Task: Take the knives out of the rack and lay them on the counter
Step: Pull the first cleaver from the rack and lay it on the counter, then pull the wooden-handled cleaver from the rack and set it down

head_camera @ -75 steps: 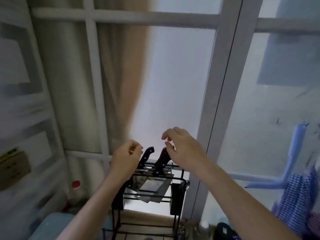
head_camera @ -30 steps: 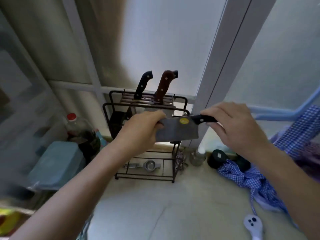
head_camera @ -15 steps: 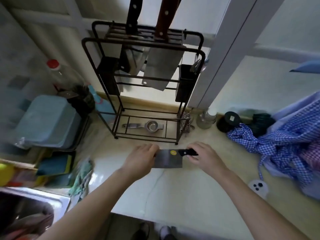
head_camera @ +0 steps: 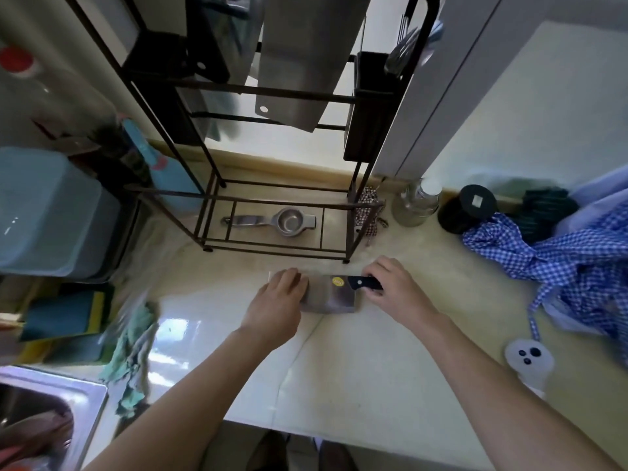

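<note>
Looking down: my two hands are on one cleaver, flat on the counter in front of the rack.
Far left: a sink (head_camera: 51,413) corner low down, a blue tub (head_camera: 51,212) above it, a red-capped bottle (head_camera: 40,93) behind that.
Cloth: a green rag (head_camera: 134,351) lies on the counter (head_camera: 356,375) edge near the sink.
Rack (head_camera: 210,185): black wire frame, standing at the back of the counter; two blades (head_camera: 299,62) hang in its upper part, handles out of frame; a metal squeezer (head_camera: 272,222) lies on its bottom shelf.
My left hand (head_camera: 277,309): palm down, fingers together and laid over the blunt end of the blade, pressing rather than gripping.
Cleaver (head_camera: 331,297): lying on the counter just in front of the rack, blade to the left, black handle to the right, yellow sticker near the handle.
My right hand (head_camera: 396,290): fingers curled closed around the handle.
Right of the rack: a clear jar (head_camera: 416,205) and a black-lidded jar (head_camera: 467,209) stand by the wall.
Far right: checked blue cloth (head_camera: 571,266) in a heap, a small white remote (head_camera: 528,360) near the counter edge.
</note>
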